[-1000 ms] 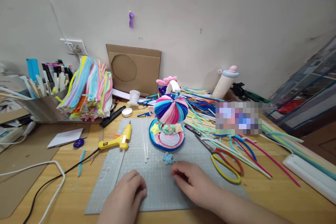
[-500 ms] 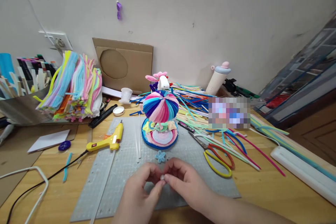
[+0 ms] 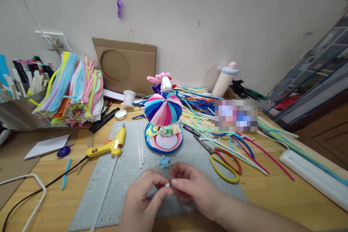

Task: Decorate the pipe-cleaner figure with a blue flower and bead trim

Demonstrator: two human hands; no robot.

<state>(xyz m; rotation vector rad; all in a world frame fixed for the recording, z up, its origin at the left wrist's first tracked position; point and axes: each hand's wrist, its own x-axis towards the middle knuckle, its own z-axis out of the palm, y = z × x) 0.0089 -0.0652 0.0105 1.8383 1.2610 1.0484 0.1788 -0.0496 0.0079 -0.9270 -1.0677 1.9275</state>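
My left hand [image 3: 149, 196] pinches a small white piece [image 3: 167, 185] between thumb and fingertips, above the grey cutting mat [image 3: 127, 203]. Close beside it on the right, my right hand [image 3: 191, 190] has its thumb and curled fingers together; whether anything is between them is hidden. Just beyond both hands lies a light blue fuzzy flower [image 3: 164, 161]. Behind the flower stands a striped pink, white and blue fuzzy dome [image 3: 163, 109] over a round decorated base [image 3: 163, 143] with a blue rim.
A yellow glue gun [image 3: 108, 147] lies left on the mat, its black cord running left. Scissors [image 3: 224, 166] with red and yellow handles lie right. Pipe cleaners [image 3: 193, 103], a bottle [image 3: 224, 81] and a white power strip [image 3: 312, 181] are farther right.
My right fingertips have parted slightly from the white piece, which stays in my left hand. The camera view has shifted a little, moving the scene slightly left.
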